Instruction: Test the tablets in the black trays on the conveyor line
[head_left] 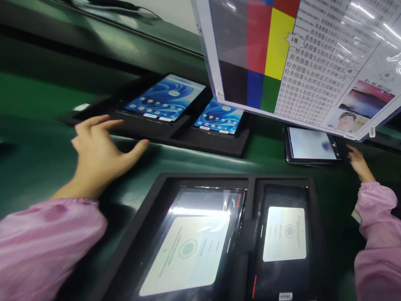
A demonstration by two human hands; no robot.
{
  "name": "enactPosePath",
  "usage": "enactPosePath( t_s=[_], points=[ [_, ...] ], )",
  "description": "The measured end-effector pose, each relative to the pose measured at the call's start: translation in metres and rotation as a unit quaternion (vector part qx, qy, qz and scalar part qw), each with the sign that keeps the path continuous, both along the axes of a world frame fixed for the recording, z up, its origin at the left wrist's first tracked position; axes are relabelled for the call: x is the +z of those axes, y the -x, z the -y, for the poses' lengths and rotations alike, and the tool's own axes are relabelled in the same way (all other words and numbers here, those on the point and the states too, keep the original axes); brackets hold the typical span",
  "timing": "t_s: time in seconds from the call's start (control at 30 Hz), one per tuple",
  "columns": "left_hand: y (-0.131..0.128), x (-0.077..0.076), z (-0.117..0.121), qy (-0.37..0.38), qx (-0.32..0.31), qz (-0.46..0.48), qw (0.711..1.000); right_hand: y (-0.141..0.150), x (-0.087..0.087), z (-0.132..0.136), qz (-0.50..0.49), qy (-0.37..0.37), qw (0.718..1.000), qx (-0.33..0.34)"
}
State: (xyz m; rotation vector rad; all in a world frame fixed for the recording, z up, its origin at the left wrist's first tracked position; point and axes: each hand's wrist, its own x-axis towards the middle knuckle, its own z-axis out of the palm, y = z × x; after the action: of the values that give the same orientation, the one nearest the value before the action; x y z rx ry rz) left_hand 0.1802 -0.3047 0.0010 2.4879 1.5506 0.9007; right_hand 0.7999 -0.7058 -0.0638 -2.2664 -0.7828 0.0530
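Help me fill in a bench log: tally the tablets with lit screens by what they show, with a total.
Tablets with a blue home screen, in the far black tray: 2
Tablets with a pale panel, in the near black tray: 2
Tablet with a blurred pale image, near the right hand: 1
Total: 5

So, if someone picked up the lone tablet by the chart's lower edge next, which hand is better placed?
Probably the right hand: it is just beside that tablet and appears empty. The left hand also looks empty, but it is near the rear tray, much farther away.
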Motion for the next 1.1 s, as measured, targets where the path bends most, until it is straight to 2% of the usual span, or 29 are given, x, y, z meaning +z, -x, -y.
enactPosePath(
  t_s=[0.17, 0.4, 0.6, 0.77, 1.1],
  points=[
    [0.0, 0.001, 0.014, 0.002, -0.005, -0.031, 0.999, 0.006, -0.006, 0.01, 0.002, -0.008, 1.0, -0.016],
    [0.006, -0.005, 0.027, 0.001, -0.004, -0.044, 0.999, 0.012, -0.015, 0.003, 0.037, -0.007, 0.999, 0.005],
    [0.008, -0.007, 0.024, -0.008, -0.015, -0.033, 0.999, 0.008, 0.001, -0.005, 0.051, -0.017, 0.997, 0.062],
    [0.01, -0.008, 0.019, -0.018, -0.012, -0.031, 0.999, 0.002, 0.017, 0.003, 0.066, -0.041, 0.996, 0.053],
    [0.014, -0.012, 0.018, -0.011, -0.007, -0.003, 1.0, 0.018, 0.019, 0.019, 0.079, -0.02, 0.996, 0.028]
  ],
)
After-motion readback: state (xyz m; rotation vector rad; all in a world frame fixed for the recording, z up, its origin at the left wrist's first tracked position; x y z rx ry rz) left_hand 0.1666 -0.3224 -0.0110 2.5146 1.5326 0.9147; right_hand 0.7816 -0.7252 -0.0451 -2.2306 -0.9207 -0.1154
